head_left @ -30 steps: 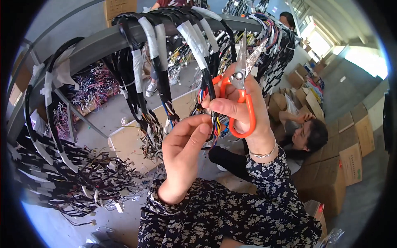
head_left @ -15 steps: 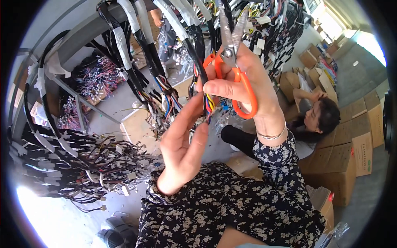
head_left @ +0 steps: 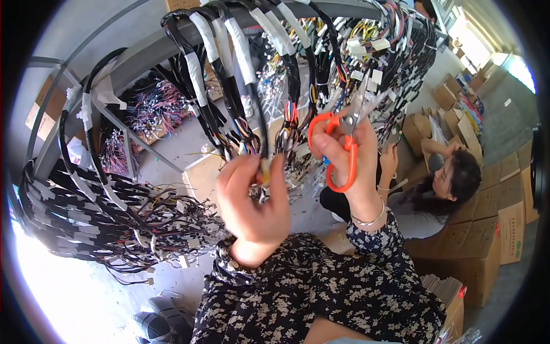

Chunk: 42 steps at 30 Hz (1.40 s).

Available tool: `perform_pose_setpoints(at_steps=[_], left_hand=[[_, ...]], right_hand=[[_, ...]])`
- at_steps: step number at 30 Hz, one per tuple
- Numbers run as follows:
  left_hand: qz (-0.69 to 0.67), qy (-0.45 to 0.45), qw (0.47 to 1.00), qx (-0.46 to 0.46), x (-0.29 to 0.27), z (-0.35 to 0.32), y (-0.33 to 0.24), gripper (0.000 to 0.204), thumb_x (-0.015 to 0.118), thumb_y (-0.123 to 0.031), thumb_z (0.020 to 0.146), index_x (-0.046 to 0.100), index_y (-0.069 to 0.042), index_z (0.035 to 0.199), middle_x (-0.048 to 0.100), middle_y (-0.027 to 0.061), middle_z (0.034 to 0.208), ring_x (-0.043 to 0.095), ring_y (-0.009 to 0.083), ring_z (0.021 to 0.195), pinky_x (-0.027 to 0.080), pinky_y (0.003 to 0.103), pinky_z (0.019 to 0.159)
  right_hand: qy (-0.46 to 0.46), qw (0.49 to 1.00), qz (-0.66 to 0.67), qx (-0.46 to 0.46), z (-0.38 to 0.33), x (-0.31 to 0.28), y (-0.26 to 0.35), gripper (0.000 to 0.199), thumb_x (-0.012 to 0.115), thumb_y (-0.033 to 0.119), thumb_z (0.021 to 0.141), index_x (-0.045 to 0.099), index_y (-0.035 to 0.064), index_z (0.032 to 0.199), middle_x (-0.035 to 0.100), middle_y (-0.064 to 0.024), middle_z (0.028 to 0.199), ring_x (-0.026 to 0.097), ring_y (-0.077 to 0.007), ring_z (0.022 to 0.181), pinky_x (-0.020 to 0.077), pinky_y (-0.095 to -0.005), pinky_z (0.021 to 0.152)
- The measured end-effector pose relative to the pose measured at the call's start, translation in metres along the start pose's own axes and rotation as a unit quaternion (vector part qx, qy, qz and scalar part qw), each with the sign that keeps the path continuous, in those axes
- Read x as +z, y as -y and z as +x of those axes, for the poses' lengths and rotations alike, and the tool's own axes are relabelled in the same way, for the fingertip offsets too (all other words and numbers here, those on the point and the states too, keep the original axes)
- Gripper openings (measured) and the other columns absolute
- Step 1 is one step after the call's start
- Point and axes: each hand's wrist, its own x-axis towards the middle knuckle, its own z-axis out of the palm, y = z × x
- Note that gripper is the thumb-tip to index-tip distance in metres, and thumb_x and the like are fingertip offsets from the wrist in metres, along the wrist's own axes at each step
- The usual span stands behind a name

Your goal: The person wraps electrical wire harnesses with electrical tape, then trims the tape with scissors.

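Observation:
My left hand point(head_left: 252, 198), slightly blurred, pinches the lower end of a black-sleeved wire bundle point(head_left: 263, 129). Yellow and red wires peep out between the thumb and fingers. To its right, my right hand point(head_left: 361, 166) is closed around a pair of scissors point(head_left: 342, 182) with orange handles. Their metal blades point upward, away from me, and look parted, with a hanging mass of wires behind them. A gap separates the scissors from the bundle in my left hand. Part of what the left fingers grip is hidden.
Several taped wire harnesses point(head_left: 200, 86) hang from a grey metal rail point(head_left: 137, 60). More wires point(head_left: 132, 223) bunch at the left. A person point(head_left: 452, 178) sits low at the right, near cardboard boxes point(head_left: 458, 264). Loose colourful wires point(head_left: 152, 109) lie beyond the rail.
My right hand with the scissors has moved right and down, away from my left hand. The left hand has shifted slightly right, now gripping the bundle's end. The whole view has shifted a little.

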Motion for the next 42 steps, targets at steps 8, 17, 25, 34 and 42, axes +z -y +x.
perform_pose_setpoints(at_steps=[8, 17, 25, 34, 42], left_hand=[[0.217, -0.038, 0.975, 0.013, -0.028, 0.013, 0.018, 0.018, 0.071, 0.004, 0.086, 0.069, 0.006, 0.104, 0.07, 0.0108, 0.084, 0.067, 0.0165, 0.068, 0.052, 0.028, 0.058], [-0.183, 0.115, 0.957, -0.194, -0.037, 0.021, -0.007, 0.017, 0.066, 0.001, 0.092, 0.067, 0.01, 0.106, 0.07, 0.0121, 0.083, 0.07, 0.0179, 0.072, 0.057, 0.027, 0.065], [-0.368, 0.143, 0.9, -0.185, -0.018, 0.031, -0.021, 0.015, 0.064, -0.002, 0.093, 0.066, 0.011, 0.101, 0.071, 0.0178, 0.087, 0.071, 0.0245, 0.069, 0.059, 0.034, 0.066], [-0.355, 0.191, 0.914, -0.039, -0.013, 0.035, -0.013, 0.026, 0.06, -0.001, 0.095, 0.059, 0.005, 0.121, 0.069, 0.0259, 0.098, 0.071, 0.0322, 0.077, 0.059, 0.041, 0.073], [-0.369, 0.203, 0.906, -0.047, -0.012, 0.035, -0.014, 0.033, 0.057, 0.003, 0.095, 0.057, -0.002, 0.128, 0.068, 0.0282, 0.102, 0.071, 0.0328, 0.081, 0.059, 0.042, 0.073]], right_hand=[[0.017, 0.999, -0.032, -0.04, -0.023, 0.007, -0.01, 0.044, 0.077, -0.007, 0.077, 0.043, 0.0052, 0.101, 0.055, -0.0031, 0.084, 0.054, -0.0088, 0.072, 0.046, -0.0226, 0.064], [0.009, 0.934, -0.257, -0.248, -0.017, 0.002, -0.004, 0.048, 0.082, -0.007, 0.065, 0.051, 0.0021, 0.101, 0.063, -0.0108, 0.097, 0.063, -0.0149, 0.072, 0.0517, -0.024, 0.063], [-0.042, 0.91, -0.227, -0.343, -0.002, -0.003, -0.008, 0.048, 0.081, -0.007, 0.059, 0.055, 0.0013, 0.1, 0.063, -0.0136, 0.09, 0.065, -0.0268, 0.074, 0.0542, -0.0329, 0.061], [-0.082, 0.899, -0.216, -0.372, 0.009, 0.003, -0.004, 0.046, 0.078, -0.005, 0.058, 0.056, 0.0038, 0.098, 0.062, -0.0101, 0.084, 0.062, -0.0285, 0.073, 0.05, -0.0364, 0.062], [-0.083, 0.891, -0.231, -0.382, 0.013, 0.002, 0.001, 0.046, 0.078, -0.005, 0.059, 0.054, 0.0026, 0.098, 0.061, -0.0103, 0.084, 0.062, -0.0311, 0.074, 0.0504, -0.0373, 0.062]])
